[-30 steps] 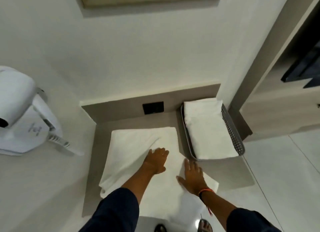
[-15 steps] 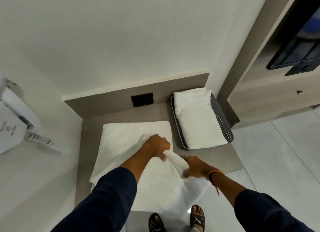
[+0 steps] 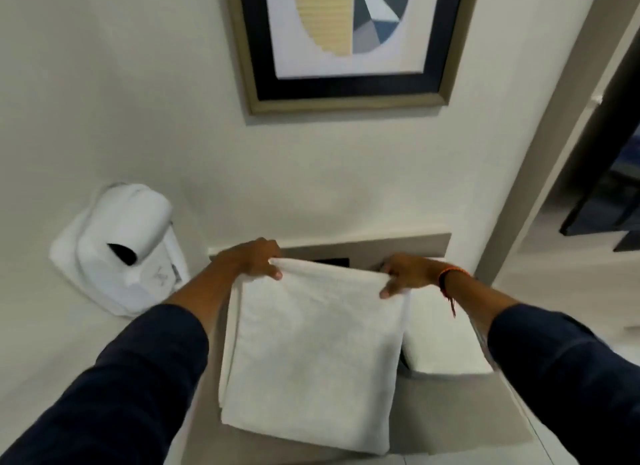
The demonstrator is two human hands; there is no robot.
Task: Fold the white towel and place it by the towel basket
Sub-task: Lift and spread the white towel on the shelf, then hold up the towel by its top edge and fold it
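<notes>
The white towel (image 3: pixel 311 353) is folded into a rectangle and hangs from its top edge above the grey counter (image 3: pixel 450 426). My left hand (image 3: pixel 254 258) pinches the top left corner. At the top right corner my right hand (image 3: pixel 405 274) grips the edge; an orange band is on that wrist. To the right, a second folded white towel (image 3: pixel 440 343) lies in the towel basket (image 3: pixel 403 360), whose dark rim is mostly hidden behind the held towel and my right arm.
A white wall-mounted hair dryer (image 3: pixel 121 246) sits on the left wall. A framed picture (image 3: pixel 346 41) hangs above the counter. A dark wall socket (image 3: pixel 332 262) peeks over the towel's top edge. A doorway opens at the right.
The towel lay flat on the counter with both hands on it. Both hands then gathered it, and now they hold it up by its top edge. The camera has tilted upward.
</notes>
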